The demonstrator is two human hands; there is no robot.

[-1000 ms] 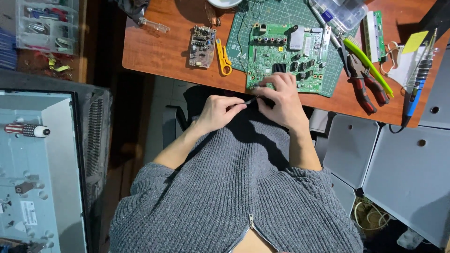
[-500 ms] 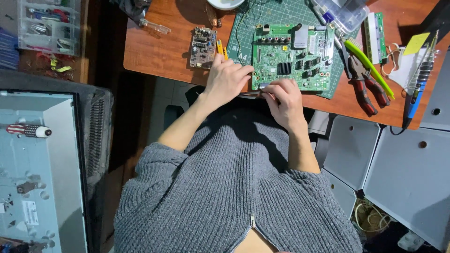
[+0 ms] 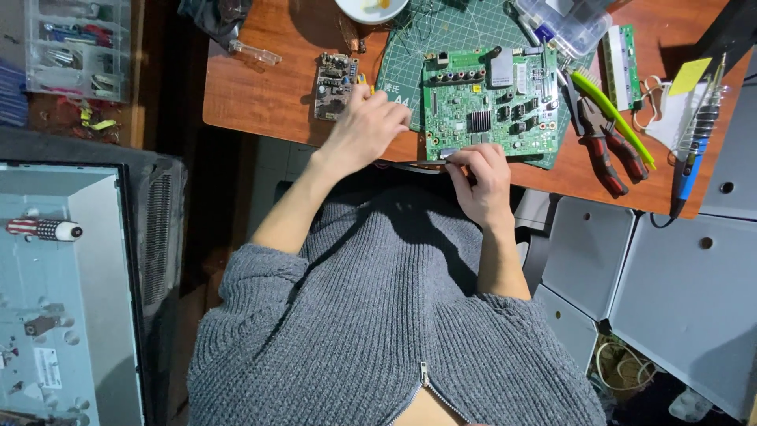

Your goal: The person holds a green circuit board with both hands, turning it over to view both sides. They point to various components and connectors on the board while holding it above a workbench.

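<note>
A green circuit board [image 3: 489, 102] lies on a green cutting mat [image 3: 441, 31] on the wooden desk [image 3: 260, 95]. My right hand [image 3: 482, 180] rests at the board's near edge, fingertips pinched on a thin dark tool [image 3: 418, 163] that points left along the desk edge. My left hand [image 3: 364, 126] is stretched onto the desk beside a small brown circuit board [image 3: 333, 75]. Its fingers lie over yellow-handled cutters [image 3: 362, 79], mostly hidden; whether they grip them is unclear.
Red-handled pliers [image 3: 607, 146], a green-handled tool [image 3: 611, 106] and a blue soldering pen [image 3: 694, 150] lie at the right. A clear plastic box [image 3: 564, 20] and a white bowl [image 3: 371, 9] stand at the back. A metal panel with a screwdriver [image 3: 43, 229] is on the left.
My left hand has left the right hand at the desk edge and reached forward-left over the yellow cutters. The right hand has stayed at the board's near edge.
</note>
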